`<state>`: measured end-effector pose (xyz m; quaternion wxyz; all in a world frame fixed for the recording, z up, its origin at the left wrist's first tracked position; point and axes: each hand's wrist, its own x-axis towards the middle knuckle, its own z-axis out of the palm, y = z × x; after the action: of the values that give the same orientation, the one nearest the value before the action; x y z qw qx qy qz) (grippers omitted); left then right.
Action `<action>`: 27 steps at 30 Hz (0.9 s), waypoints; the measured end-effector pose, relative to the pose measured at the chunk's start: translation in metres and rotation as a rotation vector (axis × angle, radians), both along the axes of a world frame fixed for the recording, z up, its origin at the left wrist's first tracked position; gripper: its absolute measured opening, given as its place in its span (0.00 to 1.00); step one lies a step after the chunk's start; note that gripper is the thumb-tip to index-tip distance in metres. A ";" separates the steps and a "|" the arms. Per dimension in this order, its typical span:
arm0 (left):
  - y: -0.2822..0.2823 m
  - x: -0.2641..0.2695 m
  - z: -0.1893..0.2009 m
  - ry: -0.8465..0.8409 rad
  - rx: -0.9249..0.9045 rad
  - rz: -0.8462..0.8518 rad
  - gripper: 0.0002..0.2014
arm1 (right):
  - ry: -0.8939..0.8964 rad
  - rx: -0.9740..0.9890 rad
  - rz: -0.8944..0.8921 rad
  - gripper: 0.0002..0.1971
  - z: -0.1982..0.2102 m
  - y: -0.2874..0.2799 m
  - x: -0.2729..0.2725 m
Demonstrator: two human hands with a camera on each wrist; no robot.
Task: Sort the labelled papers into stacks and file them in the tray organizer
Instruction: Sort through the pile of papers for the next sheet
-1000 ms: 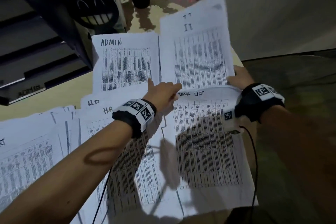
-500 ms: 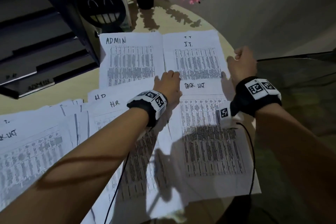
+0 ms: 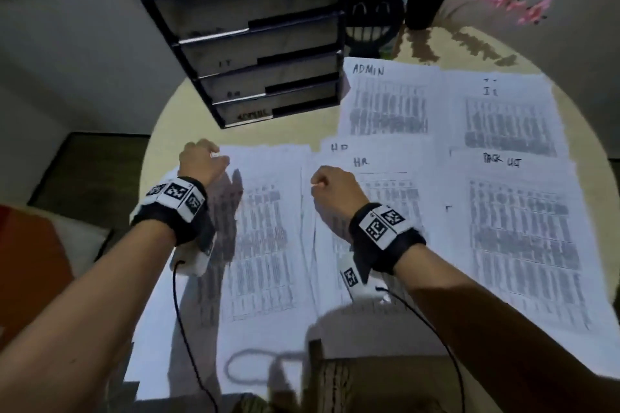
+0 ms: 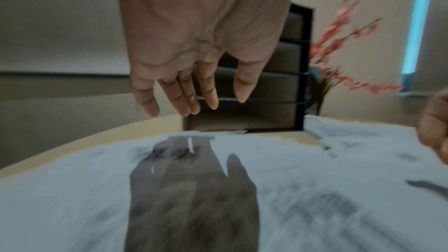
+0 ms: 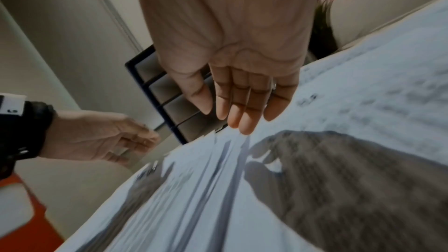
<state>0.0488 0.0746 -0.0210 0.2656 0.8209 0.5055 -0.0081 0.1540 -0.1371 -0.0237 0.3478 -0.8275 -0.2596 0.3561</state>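
White labelled papers — ADMIN (image 3: 385, 100), I.T. (image 3: 503, 114), HR (image 3: 379, 184) and TASK LIST (image 3: 523, 228) stacks — are laid beside the tray organizer (image 3: 255, 43), and both hands, left hand (image 3: 201, 161) and right hand (image 3: 333, 191), have been shifted from the I.T. stack to the unsorted pile (image 3: 261, 231) — loosely open, nothing held, so sorting is judged to continue.

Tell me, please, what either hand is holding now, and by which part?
Nothing: the left hand and right hand hover open above the papers.

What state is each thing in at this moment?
Left hand: open, above the unsorted papers.
Right hand: open, holding nothing.
ADMIN stack: flat on table.
IT stack: flat.
HR stack: flat.
Tray organizer: upright; contents unclear.
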 end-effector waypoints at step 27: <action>-0.010 -0.101 -0.040 -0.719 -0.573 0.257 0.08 | 0.030 0.198 -0.560 0.17 -0.026 0.021 -0.074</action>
<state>-0.0518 0.0644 -0.0613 0.6382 0.5961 0.4564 0.1704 0.0802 -0.1157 -0.0495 0.5152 -0.8238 -0.0495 0.2313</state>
